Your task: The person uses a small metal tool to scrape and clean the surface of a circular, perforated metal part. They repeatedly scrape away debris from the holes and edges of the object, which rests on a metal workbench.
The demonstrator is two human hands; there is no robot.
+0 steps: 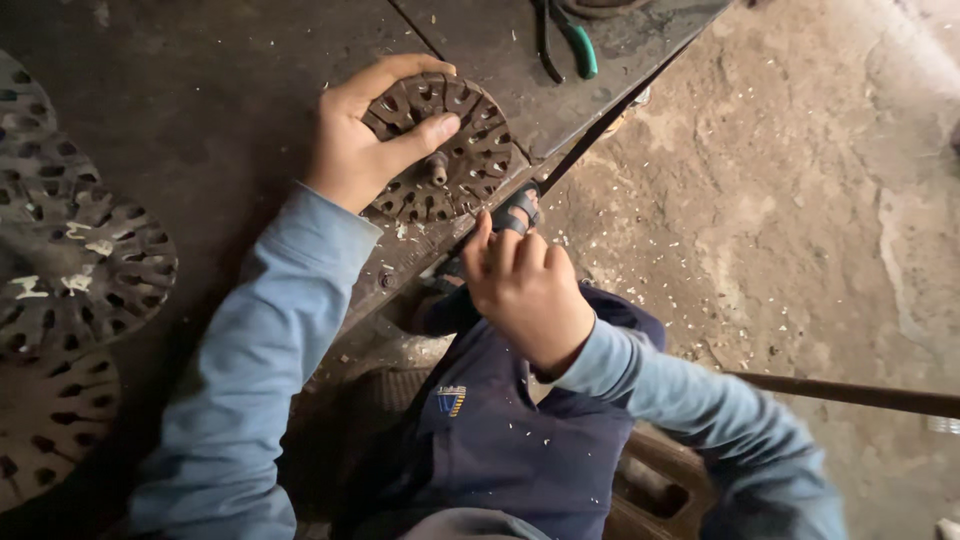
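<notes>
both hands are busy at the bench edge. my left hand (355, 140) is clamped over the round perforated metal disc (445, 150), fingers curled over its far rim and thumb pressed across the face beside the small centre stub (437, 166); i read that grip as pinning the disc flat so it cannot spin or slide. the disc lies right at the near edge of the dark workbench (220, 90), close to its corner, which puts it within reach of the other hand from the side. my right hand (525, 290) is closed in a fist around a grey-handled tool (515, 212) whose working end points up at the disc's near rim; i cannot tell what kind of tool it is or whether it touches.

further left on the bench lie larger slotted discs (80, 270), overlapping, some with pale chalky marks. green-handled pliers (575, 40) lie at the far edge. the bench top is grimy and flecked with pale chips, and the same chips litter the rough concrete floor (800, 200). a thin rod (850, 395) crosses low on the right.
</notes>
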